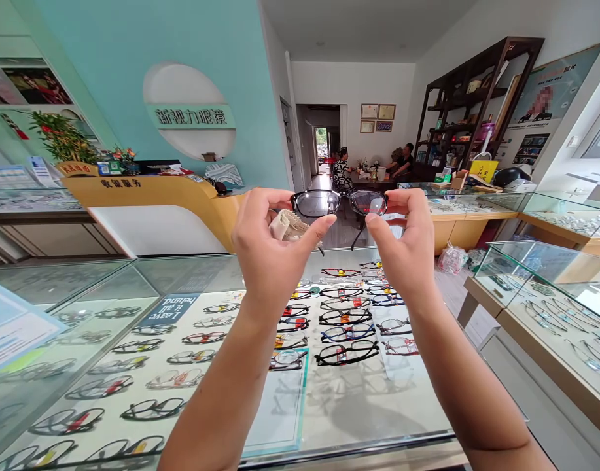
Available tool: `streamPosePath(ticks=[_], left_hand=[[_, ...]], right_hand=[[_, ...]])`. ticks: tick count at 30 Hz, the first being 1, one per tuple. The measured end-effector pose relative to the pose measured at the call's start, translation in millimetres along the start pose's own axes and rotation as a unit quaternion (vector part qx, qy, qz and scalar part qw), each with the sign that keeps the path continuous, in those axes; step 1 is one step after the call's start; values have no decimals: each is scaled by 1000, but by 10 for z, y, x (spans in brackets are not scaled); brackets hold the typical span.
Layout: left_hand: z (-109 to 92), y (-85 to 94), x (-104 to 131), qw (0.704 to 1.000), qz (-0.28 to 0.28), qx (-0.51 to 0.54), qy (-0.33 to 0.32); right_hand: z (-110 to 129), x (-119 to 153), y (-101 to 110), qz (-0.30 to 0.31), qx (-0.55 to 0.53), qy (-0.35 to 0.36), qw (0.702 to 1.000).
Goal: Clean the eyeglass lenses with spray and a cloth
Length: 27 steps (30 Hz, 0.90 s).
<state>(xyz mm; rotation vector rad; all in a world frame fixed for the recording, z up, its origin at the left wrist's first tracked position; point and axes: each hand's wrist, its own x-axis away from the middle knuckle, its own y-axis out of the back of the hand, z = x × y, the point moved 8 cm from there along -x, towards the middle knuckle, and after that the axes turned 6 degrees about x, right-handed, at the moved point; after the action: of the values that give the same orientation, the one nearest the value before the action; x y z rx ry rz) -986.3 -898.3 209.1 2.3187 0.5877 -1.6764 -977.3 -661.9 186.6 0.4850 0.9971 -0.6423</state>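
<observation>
A pair of dark-framed eyeglasses (319,203) is held up in front of me above the glass counter, lenses facing forward and temples hanging down. My left hand (275,242) grips the left end of the frame between thumb and fingers. A crumpled beige cloth (288,227) is tucked in that same hand. On the other side, my right hand (402,242) pinches the right end of the frame, its thumb by the lower edge of the right lens. A small red mark shows on the right lens.
Below is a glass display case (339,418) with rows of eyeglasses (346,352) inside. A paper sign (15,327) stands at the left. Another display case (549,307) is on the right. Behind are a curved counter (152,193) and people (343,171) seated at a table.
</observation>
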Motion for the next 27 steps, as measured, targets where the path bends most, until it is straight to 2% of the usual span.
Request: streamPosePath(ticks=[9, 16, 19, 23, 27], left_hand=[[18, 8, 0, 1000, 6, -20, 7], [305, -117, 11, 993, 47, 42, 95], [380, -168, 26, 991, 49, 64, 112], [402, -195, 38, 990, 39, 75, 108], [426, -213, 46, 992, 43, 69, 99]], right_hand=[[-3, 9, -14, 0, 6, 4, 1000], [205, 28, 74, -48, 25, 93, 994], [290, 52, 69, -46, 29, 111, 992], [354, 89, 34, -32, 24, 126, 991], [382, 112, 52, -57, 56, 138, 987]])
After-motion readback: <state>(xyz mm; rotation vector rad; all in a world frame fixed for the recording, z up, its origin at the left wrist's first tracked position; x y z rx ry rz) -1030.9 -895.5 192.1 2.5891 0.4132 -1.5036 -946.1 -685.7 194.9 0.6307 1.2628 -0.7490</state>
